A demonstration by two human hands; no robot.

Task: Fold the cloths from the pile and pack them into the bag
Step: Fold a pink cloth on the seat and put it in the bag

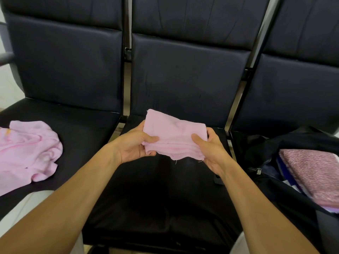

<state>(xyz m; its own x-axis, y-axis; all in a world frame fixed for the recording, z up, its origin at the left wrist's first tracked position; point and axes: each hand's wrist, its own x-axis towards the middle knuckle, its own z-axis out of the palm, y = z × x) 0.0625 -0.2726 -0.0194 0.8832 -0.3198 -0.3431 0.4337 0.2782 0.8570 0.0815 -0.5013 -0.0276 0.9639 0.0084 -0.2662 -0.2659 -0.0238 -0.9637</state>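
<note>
A folded pale pink cloth [173,133] is held in the air above the middle seat. My left hand [134,143] grips its left edge, thumb on top and fingers beneath. My right hand [211,150] grips its right edge the same way. A pile of crumpled pink cloths [27,151] lies on the left seat. On the right seat stands an open dark bag [271,149] with a folded pink patterned cloth [313,173] on top of other cloths inside it.
Three black padded seats [165,189] stand in a row with high backrests behind. Metal frame bars [126,57] separate the seats. Pale floor shows at the far left.
</note>
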